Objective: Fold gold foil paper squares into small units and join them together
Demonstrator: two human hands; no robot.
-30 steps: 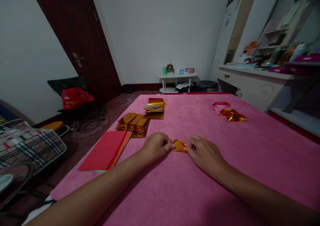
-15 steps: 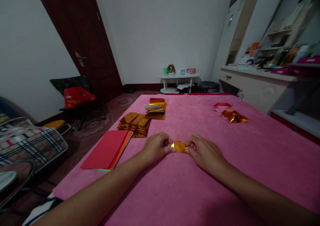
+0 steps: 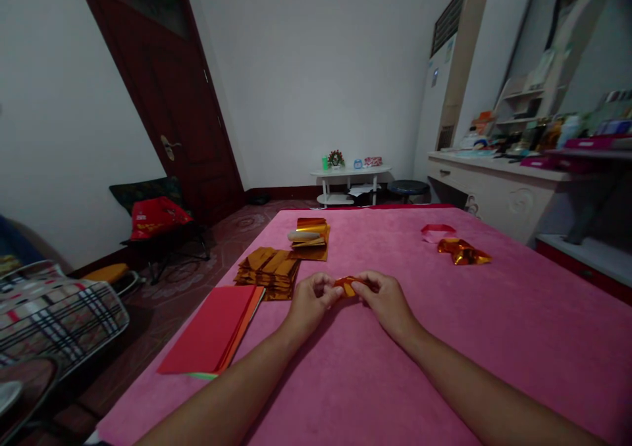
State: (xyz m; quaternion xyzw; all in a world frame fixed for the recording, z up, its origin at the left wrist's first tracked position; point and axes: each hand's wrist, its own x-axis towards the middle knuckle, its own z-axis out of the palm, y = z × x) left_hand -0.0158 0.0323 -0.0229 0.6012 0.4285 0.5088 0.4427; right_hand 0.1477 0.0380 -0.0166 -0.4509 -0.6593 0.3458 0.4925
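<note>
A small piece of gold foil paper (image 3: 348, 287) is pinched between my two hands above the pink cloth (image 3: 375, 367). My left hand (image 3: 313, 299) grips its left end between thumb and fingers. On the other end, my right hand (image 3: 385, 298) has its thumb laid across the near face. Fingers cover both ends of the piece. Left of my hands sits a stack of folded gold paper (image 3: 269, 272). Behind it, more gold foil sheets (image 3: 316, 252) lie under a pale, rounded oblong object (image 3: 303, 235).
Red and orange paper sheets (image 3: 212, 327) lie at the table's left edge. Toward the right rest a red-and-pink ring-shaped strip (image 3: 438, 233) and a crumpled gold foil piece (image 3: 464, 252). A red bag (image 3: 158, 218) on a chair and a dresser (image 3: 503, 176) stand beyond the table.
The gold foil piece has been tilted up, now looking narrower and darker. My hands have come closer together on it. The head view has tipped upward.
</note>
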